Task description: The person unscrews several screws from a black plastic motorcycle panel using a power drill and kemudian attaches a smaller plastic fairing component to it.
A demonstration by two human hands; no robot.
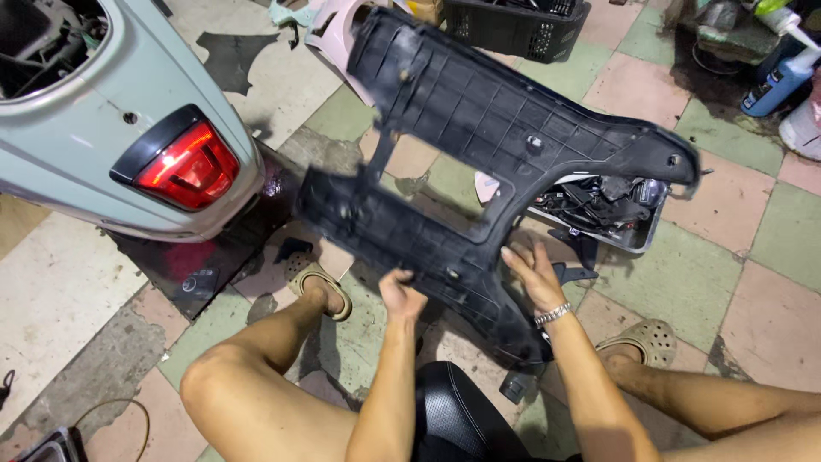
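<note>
A large black plastic scooter body panel (479, 137), ribbed on its inner side, is held up above the tiled floor in front of me. My left hand (400, 295) grips its near lower edge. My right hand (532, 272), with a metal bracelet on the wrist, grips the near edge of the panel a little to the right. The panel is tilted, its far end pointing toward the upper left. I sit on a black stool (462, 411) with both knees spread.
The pale grey-green rear of a scooter with a red tail light (190, 167) stands at left on a dark mat. A metal tray of parts (641, 235) lies under the panel at right. A black crate (513, 30) and a blue spray bottle (774, 85) sit at the back.
</note>
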